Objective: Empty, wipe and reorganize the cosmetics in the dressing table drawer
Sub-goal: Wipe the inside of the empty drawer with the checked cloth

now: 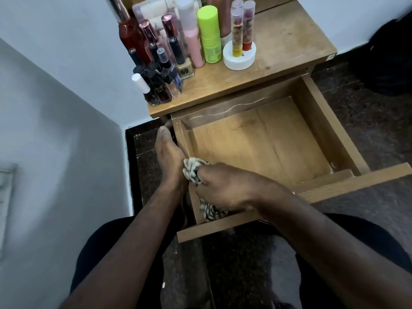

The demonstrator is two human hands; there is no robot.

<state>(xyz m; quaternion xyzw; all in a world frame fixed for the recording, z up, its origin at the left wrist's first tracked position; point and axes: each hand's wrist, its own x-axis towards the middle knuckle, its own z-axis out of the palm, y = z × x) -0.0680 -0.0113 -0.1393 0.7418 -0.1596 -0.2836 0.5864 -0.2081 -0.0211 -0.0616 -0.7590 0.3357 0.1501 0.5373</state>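
Note:
The wooden drawer (316,121) stands pulled out, and nothing lies in it but a cloth. My right hand (225,188) grips the striped black-and-white cloth (194,170) in the drawer's near left corner. My left hand (169,157) holds the drawer's left wall from outside, thumb on the rim; its fingers are hidden behind the wall. The cosmetics stand on the dressing table top (285,41): nail polish bottles (160,85), a lime green tube (209,34), a pink tube (194,45), a red bottle (129,34) and clear tubes (242,30) in a white round holder (238,59).
A white wall (62,108) rises close on the left. Dark speckled floor (367,112) surrounds the table. My knees in dark clothing (104,241) sit below the drawer front. A dark object (392,52) lies at the far right by the wall.

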